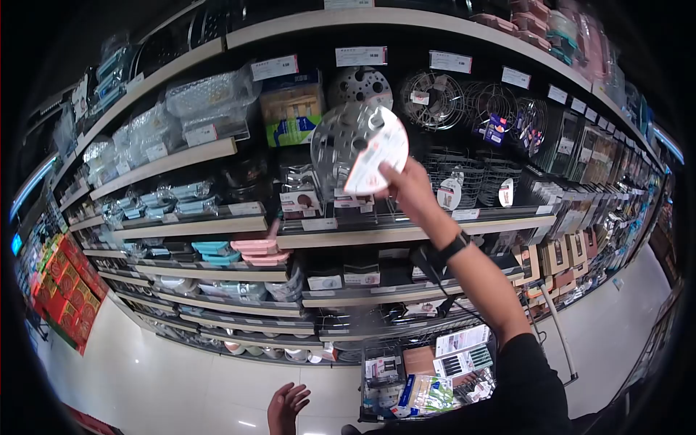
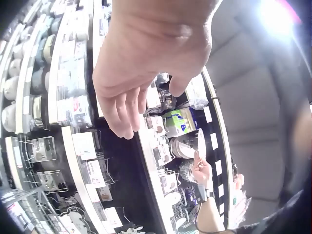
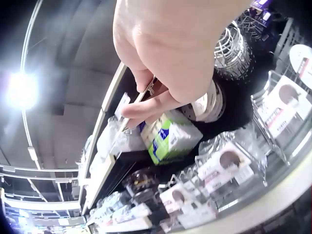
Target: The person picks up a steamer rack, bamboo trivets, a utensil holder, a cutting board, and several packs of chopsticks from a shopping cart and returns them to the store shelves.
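A round metal disc with holes and a white label is pinched at its lower right edge by my right hand, in front of the upper shelf. In the right wrist view the right hand holds the disc nearly edge-on between thumb and fingers. Similar perforated discs stand on the shelf behind. My left hand is low at the bottom of the head view, holding nothing; its fingers hang loosely bent in the left wrist view.
Wire racks stand right of the discs, a green and yellow pack left of them. Clear containers fill the left shelves. A basket of packaged goods sits below, near a metal bar.
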The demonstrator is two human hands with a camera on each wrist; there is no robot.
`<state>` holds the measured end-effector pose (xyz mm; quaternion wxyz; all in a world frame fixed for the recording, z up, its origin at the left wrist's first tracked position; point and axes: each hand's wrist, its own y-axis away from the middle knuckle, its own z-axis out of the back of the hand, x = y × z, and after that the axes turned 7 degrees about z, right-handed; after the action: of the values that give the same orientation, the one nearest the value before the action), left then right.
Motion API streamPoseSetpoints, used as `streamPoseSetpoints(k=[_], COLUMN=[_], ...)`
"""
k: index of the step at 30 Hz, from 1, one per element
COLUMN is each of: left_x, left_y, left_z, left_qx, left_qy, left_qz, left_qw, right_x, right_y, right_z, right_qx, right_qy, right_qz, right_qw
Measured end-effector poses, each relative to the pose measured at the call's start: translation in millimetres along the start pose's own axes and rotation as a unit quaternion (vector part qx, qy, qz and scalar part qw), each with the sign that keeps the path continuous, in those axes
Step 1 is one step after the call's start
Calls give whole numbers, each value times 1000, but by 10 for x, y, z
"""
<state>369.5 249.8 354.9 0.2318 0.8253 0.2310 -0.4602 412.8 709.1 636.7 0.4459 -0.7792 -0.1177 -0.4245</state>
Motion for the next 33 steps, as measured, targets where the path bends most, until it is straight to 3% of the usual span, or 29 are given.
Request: streamPoseSetpoints(k=[6, 29, 33], left_x=[66, 189, 158], left_y=[11, 0, 25], left_z=[106, 220, 179], left_qx=[-28, -67, -69], left_qy=[1, -12, -20], left_qz=[2, 8, 14], left_qw=[1000, 998, 997], right_x=[232, 97, -112], right_y=[-684, -1182, -1294], right_z=[6, -131, -40], right_qx=[-62, -124, -86], right_qy=[38, -48, -67], right_qz=[39, 75, 64], right_qw=[997, 988, 992])
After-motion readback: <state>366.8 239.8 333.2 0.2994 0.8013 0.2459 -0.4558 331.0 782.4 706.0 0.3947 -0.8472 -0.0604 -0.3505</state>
